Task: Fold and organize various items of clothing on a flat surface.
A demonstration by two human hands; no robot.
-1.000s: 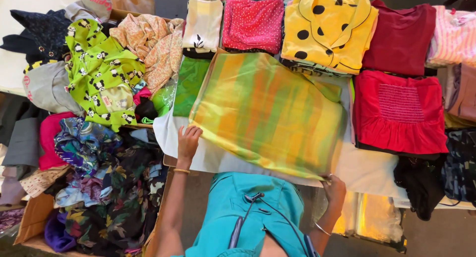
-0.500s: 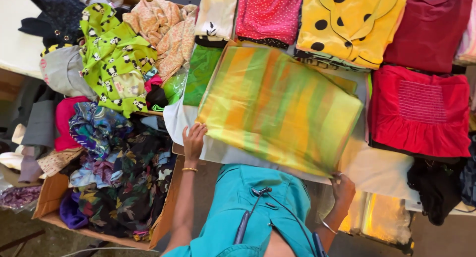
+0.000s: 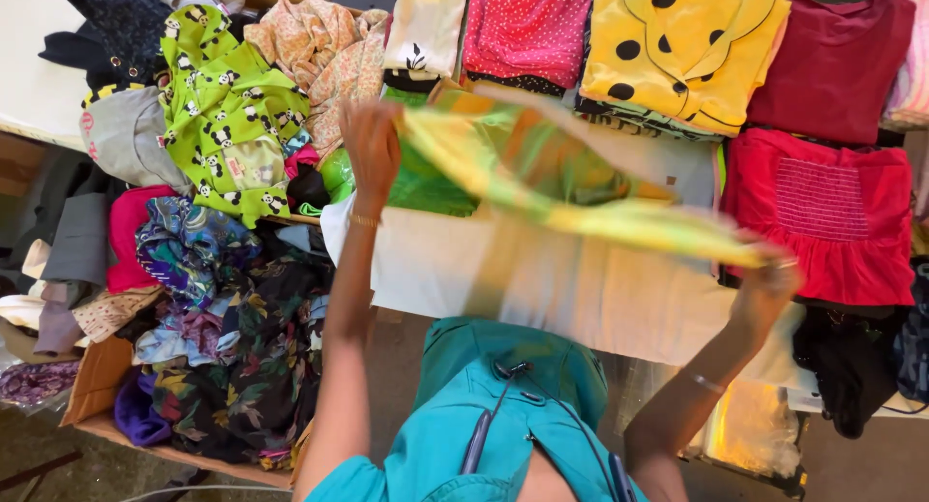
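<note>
I judge I'm mid-fold: my left hand and right hand each pinch an edge of the yellow-green striped cloth, lifted just above the white sheet on the table; next, edges must meet squarely.

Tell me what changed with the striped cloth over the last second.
Both hands, left hand and right hand, lifted the near edge of the yellow-green cloth off the white table, swinging it up and away. The clothes around it, like the yellow dotted shirt, stayed put.
</note>
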